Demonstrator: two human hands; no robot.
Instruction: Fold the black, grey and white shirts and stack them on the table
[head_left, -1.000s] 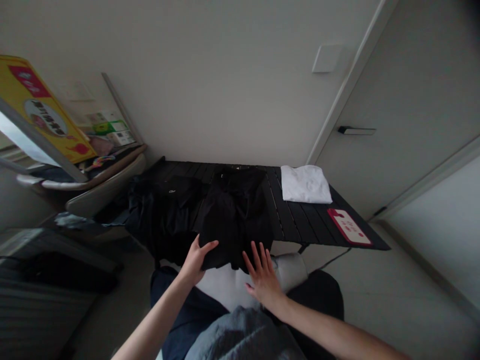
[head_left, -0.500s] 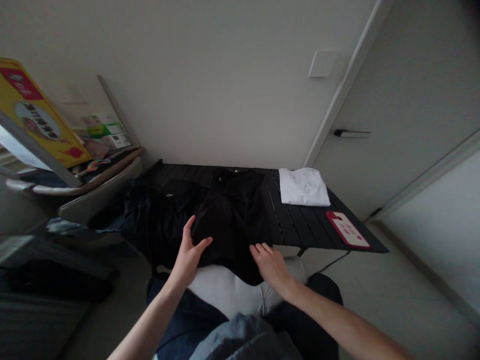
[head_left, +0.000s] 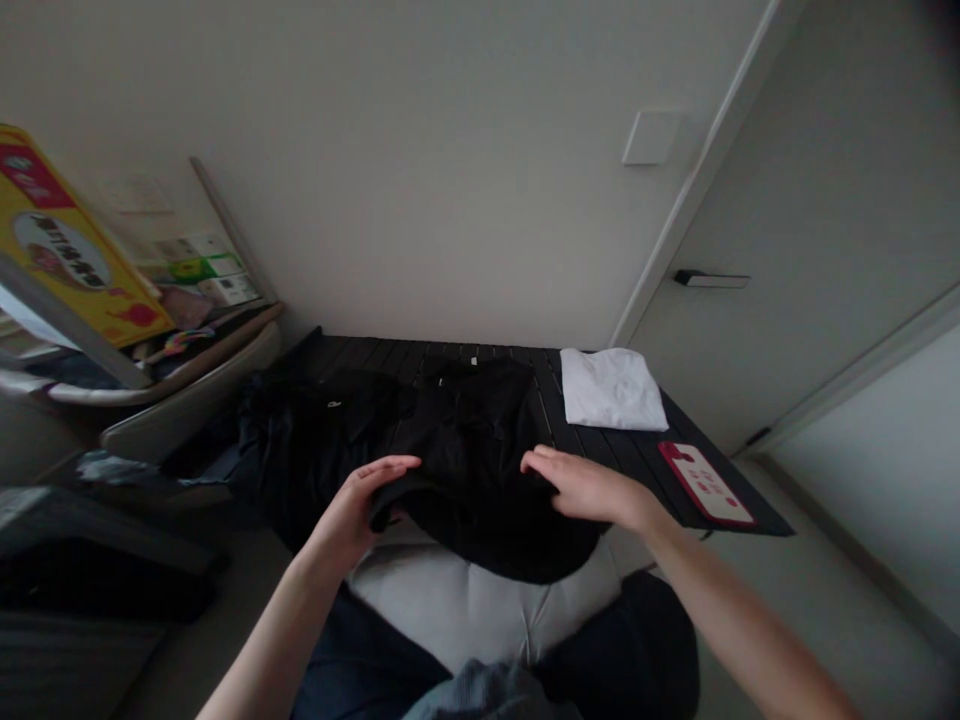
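A dark garment (head_left: 469,470), its exact kind unclear in the dim light, lies on the black slatted table (head_left: 551,425), with its near end hanging over the front edge. My left hand (head_left: 364,505) grips its left side, fingers on top and thumb hidden by the cloth, which bulges up there. On the right side, my right hand (head_left: 570,482) has its fingers curled and pinching the fabric. Left of this piece lies a heap of black clothing (head_left: 322,440) bearing a small pale logo.
A folded white cloth (head_left: 613,390) lies at the table's right, behind a red-rimmed white card (head_left: 706,483). A grey cushion (head_left: 487,600) fills the space before the table. Left stands a cluttered chair (head_left: 195,380) with a yellow box (head_left: 75,240). A door (head_left: 825,230) is at right.
Both hands have closed on the dark garment; my right hand has moved up and right. The garment's near edge has lifted at left and spread out to the right.
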